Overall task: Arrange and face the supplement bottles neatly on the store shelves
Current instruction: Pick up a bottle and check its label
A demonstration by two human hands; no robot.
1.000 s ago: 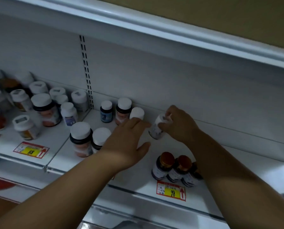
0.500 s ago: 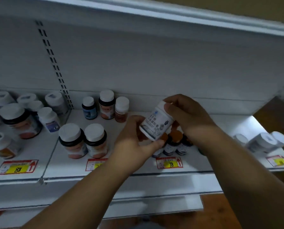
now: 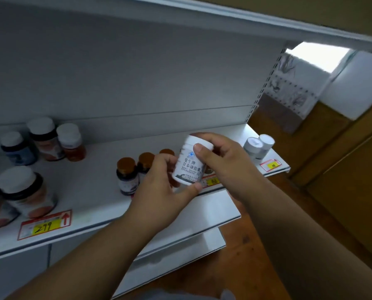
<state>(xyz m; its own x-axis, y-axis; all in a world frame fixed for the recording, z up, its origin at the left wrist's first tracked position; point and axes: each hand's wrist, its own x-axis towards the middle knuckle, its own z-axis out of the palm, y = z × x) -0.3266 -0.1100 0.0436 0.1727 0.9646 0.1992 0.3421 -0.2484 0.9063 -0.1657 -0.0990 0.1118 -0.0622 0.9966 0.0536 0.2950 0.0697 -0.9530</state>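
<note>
Behind your fingers point(image 3: 204, 138): grey shelving back panel point(image 3: 137, 72); to their right, wooden floor point(image 3: 343, 169) and white wall point(image 3: 362, 83).

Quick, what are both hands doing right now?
Left hand: holding the white bottle near its bottom.
Right hand: holding the same bottle near its cap.

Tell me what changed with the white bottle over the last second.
The white bottle came off the back of the shelf, tilted up in front. The left hand joined the right hand in holding it. The other bottles stayed put.
</note>
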